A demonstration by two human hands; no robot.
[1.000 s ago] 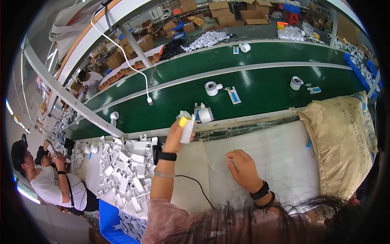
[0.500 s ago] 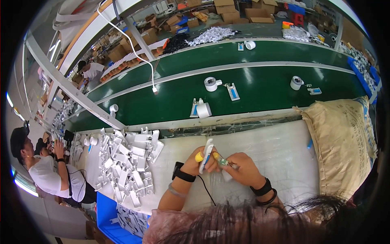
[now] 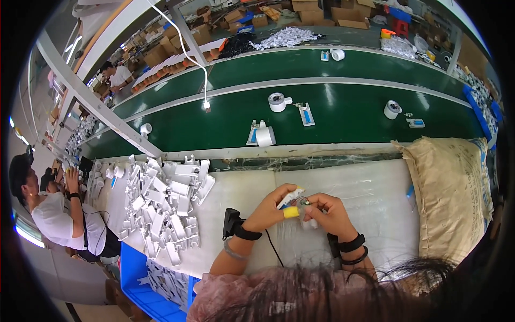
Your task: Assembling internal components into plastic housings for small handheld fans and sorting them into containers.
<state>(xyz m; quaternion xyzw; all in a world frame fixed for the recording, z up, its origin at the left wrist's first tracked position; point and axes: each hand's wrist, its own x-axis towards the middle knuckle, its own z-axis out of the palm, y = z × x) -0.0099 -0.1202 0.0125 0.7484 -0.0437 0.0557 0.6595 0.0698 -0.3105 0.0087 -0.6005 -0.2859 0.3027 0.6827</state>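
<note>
My left hand (image 3: 270, 211), with yellow covers on its thumb and a fingertip, grips a white plastic housing (image 3: 286, 202) that has a blue strip along it. Close against it, my right hand (image 3: 333, 213) pinches a small green circuit board (image 3: 306, 203) with thin wires. Just below the right fingers hangs a white rounded piece (image 3: 308, 223), partly hidden by them. Both hands meet above the pale wrapped worktop. To their left lies a heap of white plastic housings (image 3: 170, 206).
A blue bin (image 3: 131, 271) of grey-white parts stands at lower left, a large brown sack (image 3: 442, 193) at right. Beyond the worktop runs a green conveyor (image 3: 343, 123) carrying white round units (image 3: 264, 136) wired to housings. A white cable (image 3: 205, 80) hangs over it. Co-workers sit at left.
My left hand has turned, tipping the housing from nearly upright to a lower slant. My right hand has moved slightly right and its fingertips now meet the housing. The view has shifted a little.
</note>
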